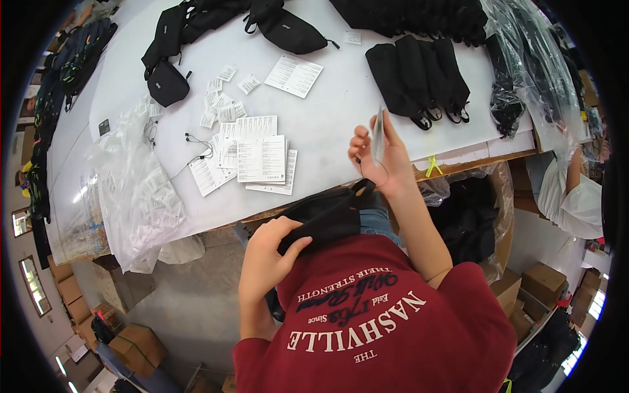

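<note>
A black fabric pouch (334,215) lies across my lap at the table's edge, with a loop strap on its right end. My left hand (272,245) is closed on the pouch's left part, thumb and fingers over the cloth. Above the table's front edge, my right hand (381,157) holds up a thin pale card (378,134), seen nearly edge-on, between thumb and fingers. A thin dark cord seems to hang from that hand toward the pouch; its exact ends are hard to see. Left of it on the table lies a spread of white printed cards (262,160).
Small white labels (226,108) and black strings (200,147) lie beyond and left of the cards. A clear plastic bag (141,203) drapes over the left edge. Several black pouches (419,78) rest at the right, others (288,29) at the back. Cartons (137,347) stand on the floor.
</note>
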